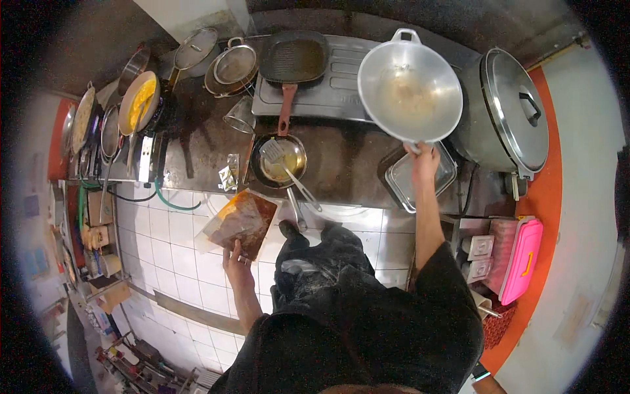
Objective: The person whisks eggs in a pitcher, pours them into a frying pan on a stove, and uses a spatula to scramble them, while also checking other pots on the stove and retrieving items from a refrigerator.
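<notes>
My left hand (236,257) is closed on the lower edge of a flat clear plastic bag (251,220) with reddish-orange, oily-looking contents. It hangs in front of the counter, above the tiled floor. My right hand (425,163) grips the near handle of a large silver two-handled wok (410,92). The wok tilts toward me over the right side of the stove, with a brownish stain on its bottom. Between my hands, a small dark frying pan (262,169) at the counter's front edge holds yellowish liquid and a slotted turner (279,155).
A grill pan (293,56) sits on the stove (341,72). On the left, a pan (149,111) holds yellow food. A big lidded pot (515,108) stands right, above a pink-lidded box (523,259). Under my right wrist lies a rectangular tray (400,187). Another forearm (491,384) shows lower right.
</notes>
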The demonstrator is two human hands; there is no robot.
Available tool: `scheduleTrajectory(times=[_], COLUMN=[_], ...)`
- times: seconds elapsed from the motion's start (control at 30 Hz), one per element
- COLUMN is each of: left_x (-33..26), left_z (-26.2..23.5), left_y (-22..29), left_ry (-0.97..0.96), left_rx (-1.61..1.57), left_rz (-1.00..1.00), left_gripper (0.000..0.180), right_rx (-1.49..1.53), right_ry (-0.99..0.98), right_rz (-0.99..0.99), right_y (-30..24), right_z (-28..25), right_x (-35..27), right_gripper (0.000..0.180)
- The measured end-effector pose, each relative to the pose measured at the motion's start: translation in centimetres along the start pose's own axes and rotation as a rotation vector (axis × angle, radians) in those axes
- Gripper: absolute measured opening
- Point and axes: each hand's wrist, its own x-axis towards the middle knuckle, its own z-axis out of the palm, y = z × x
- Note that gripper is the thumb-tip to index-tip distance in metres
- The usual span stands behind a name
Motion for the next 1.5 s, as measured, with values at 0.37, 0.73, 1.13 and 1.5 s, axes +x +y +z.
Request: scheduleTrajectory(times=[0.37,0.73,1.13,1.5], left_x=[-2.6,-2.8,-4.1,-5.3], left_z=[0.9,5.2,7.3,7.0], left_y=[-1.7,-2.3,-1.6,-1.8], left_ry=[0.129,0.085,0.046,0.113], left_rx=[0.003,-0.007,0.128,0.020], left_rz=[0.042,0.033,0.038,0.021], left_gripper=[0.054,0.052,0.041,0.037], right_rx=[0.236,0.619,0.833,0.178], right_ry=[0.115,0.235,0.556,0.495], right_rz=[0.005,0.267,0.676,0.430], right_y=[5.3,6.2,20.5,20.4], right_z=[2.7,3.2,-3.3,-2.6], right_x=[16.1,10.0,16.5,14.9], right_gripper=[0.028,0.047,0.035,0.016])
